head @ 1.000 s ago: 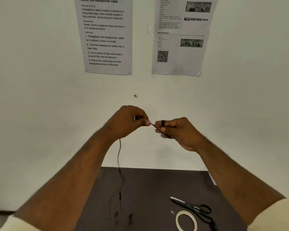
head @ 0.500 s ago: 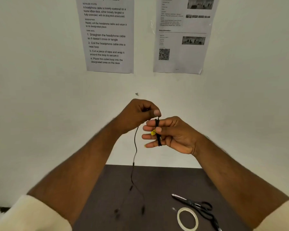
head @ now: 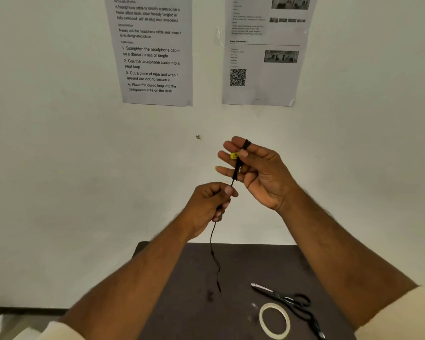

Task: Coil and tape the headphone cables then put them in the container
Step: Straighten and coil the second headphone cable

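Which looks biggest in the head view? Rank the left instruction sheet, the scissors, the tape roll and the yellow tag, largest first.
1. Left instruction sheet, though its top is cut off.
2. Scissors.
3. Tape roll; it lies nearest the camera, which flatters it.
4. Yellow tag on the cable, smallest by far.

A black headphone cable (head: 236, 169), tagged with a small yellow label (head: 234, 155), trails down over a dark brown table (head: 250, 263). Black-handled scissors (head: 290, 303) with silvery blades lie beside a pale, off-white roll of tape (head: 274, 320). Two white printed sheets (head: 155, 52) carry black text on a plain off-white wall (head: 59, 143), one bearing a black-and-white QR code (head: 237, 77). The sleeves (head: 400, 315) are cream.
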`<move>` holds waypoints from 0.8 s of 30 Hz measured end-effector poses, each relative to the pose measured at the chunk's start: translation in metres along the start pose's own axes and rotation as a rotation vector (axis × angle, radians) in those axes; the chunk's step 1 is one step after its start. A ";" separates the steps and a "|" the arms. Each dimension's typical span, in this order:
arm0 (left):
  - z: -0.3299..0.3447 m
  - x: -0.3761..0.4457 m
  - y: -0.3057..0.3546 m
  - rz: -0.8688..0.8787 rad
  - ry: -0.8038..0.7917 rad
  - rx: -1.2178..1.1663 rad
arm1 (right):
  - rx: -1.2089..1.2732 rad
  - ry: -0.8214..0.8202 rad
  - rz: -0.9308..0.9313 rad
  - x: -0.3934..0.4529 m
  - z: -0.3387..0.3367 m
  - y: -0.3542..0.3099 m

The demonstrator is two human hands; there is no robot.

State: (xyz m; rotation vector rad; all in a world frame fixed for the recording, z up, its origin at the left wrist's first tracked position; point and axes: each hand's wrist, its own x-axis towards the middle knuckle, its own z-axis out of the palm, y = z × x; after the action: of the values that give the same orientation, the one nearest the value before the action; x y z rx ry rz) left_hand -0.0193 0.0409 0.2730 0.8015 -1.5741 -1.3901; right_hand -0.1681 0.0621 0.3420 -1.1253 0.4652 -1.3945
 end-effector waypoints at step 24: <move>-0.043 0.020 0.090 0.311 -0.171 0.758 | -0.423 -0.126 0.446 -0.015 -0.015 0.010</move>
State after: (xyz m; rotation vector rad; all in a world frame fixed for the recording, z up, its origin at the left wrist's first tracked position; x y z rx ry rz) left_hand 0.0177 0.0199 0.3651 0.8225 -2.2914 -0.6304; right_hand -0.1786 0.0688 0.3219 -1.3368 0.8882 -0.8492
